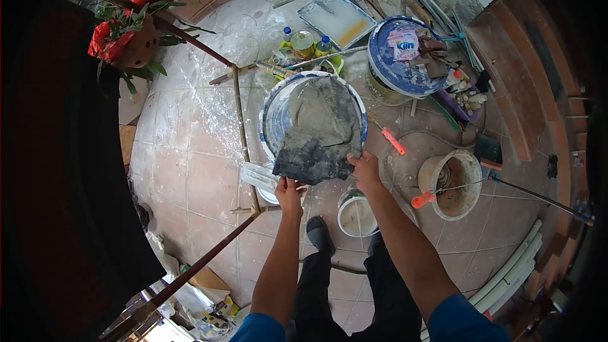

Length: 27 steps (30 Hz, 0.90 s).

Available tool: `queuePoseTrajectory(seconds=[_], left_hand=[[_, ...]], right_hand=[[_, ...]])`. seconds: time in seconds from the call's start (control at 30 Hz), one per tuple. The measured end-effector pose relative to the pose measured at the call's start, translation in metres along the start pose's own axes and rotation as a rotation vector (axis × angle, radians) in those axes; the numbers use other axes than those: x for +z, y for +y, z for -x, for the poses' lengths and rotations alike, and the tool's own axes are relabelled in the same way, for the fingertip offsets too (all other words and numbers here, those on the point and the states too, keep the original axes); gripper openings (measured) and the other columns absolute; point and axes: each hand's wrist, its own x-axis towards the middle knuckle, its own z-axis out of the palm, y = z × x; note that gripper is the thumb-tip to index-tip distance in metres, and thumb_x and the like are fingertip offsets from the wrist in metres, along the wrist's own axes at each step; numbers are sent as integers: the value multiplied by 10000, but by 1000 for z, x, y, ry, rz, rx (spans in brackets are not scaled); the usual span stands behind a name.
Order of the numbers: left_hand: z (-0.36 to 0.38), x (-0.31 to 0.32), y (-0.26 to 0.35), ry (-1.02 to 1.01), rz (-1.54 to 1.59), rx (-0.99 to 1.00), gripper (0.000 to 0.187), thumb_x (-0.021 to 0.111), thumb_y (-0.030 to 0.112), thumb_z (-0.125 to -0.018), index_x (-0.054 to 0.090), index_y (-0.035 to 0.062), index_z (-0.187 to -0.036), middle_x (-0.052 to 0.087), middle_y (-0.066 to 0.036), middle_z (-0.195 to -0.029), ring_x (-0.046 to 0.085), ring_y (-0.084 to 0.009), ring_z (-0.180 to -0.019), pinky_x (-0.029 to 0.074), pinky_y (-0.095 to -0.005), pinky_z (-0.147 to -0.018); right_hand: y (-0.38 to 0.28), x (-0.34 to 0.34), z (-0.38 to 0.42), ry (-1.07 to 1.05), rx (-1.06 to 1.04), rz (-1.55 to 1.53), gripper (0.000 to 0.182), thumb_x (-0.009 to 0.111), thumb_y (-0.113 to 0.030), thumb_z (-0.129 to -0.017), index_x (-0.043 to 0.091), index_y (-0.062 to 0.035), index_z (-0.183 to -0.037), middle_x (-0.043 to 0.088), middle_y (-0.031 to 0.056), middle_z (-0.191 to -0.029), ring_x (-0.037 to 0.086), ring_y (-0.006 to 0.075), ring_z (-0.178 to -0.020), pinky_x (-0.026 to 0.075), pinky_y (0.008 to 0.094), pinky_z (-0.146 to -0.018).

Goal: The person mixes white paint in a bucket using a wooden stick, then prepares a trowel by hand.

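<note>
A dark grey, stained cloth-like sheet (320, 130) lies over a round blue-and-white container (272, 111), its lower edge hanging over the near rim. My left hand (290, 195) pinches the sheet's lower left edge, with some fingers spread below it. At the lower right corner, my right hand (364, 170) grips the same sheet. White strips (259, 177) stick out beside my left hand. Below my right hand stands a small bucket (356, 215) with pale contents. The inside of the round container is partly hidden by the sheet.
A blue-lidded bucket (396, 79) carries a Klin packet and scraps. Right of my hands are an orange-handled tool (392, 142) and a dirty bucket (449, 183). A paint tray (335, 19) lies behind. Metal poles (239, 120) run along the left. Pipes (513, 272) lie lower right.
</note>
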Motion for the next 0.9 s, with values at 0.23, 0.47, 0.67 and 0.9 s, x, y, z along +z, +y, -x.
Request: queuePoseTrajectory(seconds=[0.23, 0.47, 0.67, 0.9], left_hand=[[-30, -16, -14, 113, -109, -162, 102, 491, 75, -878, 562, 21, -928, 573, -52, -772, 580, -140, -611, 479, -259, -471], [-42, -20, -19, 122, -328, -185, 148, 532, 61, -832, 567, -18, -952, 590, -77, -747, 588, -167, -557, 484, -266, -470], [-23, -48, -44, 218, -265, -135, 423, 622, 212, -841, 492, -41, -1154, 591, -102, -814, 580, -158, -563, 464, -261, -441], [-22, -92, -125, 406, -896, -22, 576, 729, 439, -711, 488, -1, -994, 566, -147, -844, 546, -322, -887, 414, -416, -802]], right_hand=[[17, 22, -11, 153, -53, 455, 203, 678, -111, -769, 615, 30, -902, 662, 123, -843, 628, 197, -754, 469, 295, -697], [-4, 13, -21, 124, -165, 1272, 445, 699, -386, -712, 631, 42, -814, 631, 255, -835, 616, 391, -842, 483, 428, -753], [11, -5, 5, 337, -413, 1032, 391, 698, -382, -726, 628, -1, -773, 637, 174, -697, 645, 308, -698, 498, 387, -635], [152, -124, 51, 332, -134, 1334, 349, 688, -253, -709, 595, 34, -885, 617, 214, -835, 623, 322, -823, 491, 424, -742]])
